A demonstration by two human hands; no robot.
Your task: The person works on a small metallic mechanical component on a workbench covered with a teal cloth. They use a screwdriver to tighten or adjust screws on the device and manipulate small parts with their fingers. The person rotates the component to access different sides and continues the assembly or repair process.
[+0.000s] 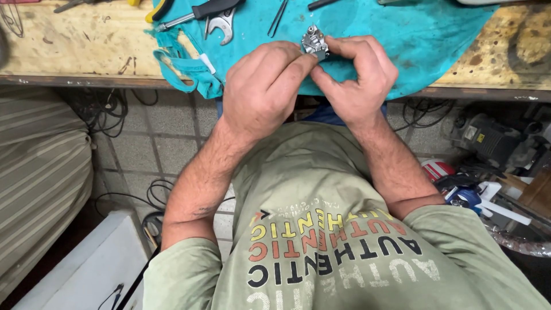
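Above the bench (69, 51) edge, over a teal cloth (413, 40): one small metal part (314, 43), cast and silvery. Pinched between left hand (261, 92) and right hand (359, 77), fingers (298, 63) of both closed on its sides. Judged rigid, light, with small protrusions; best held by the solid body. Nearby: open-end spanner (221, 26), screwdriver (195, 14).

Evenly lit from above, bright on the workbench (69, 43) and the teal cloth (413, 40). Soft, short shadows under the hands. Dimmer below the bench edge, darkest at lower right. Mild glare on the small metal part (314, 42). Sharp throughout the centre; slight wide-angle bending toward the edges.
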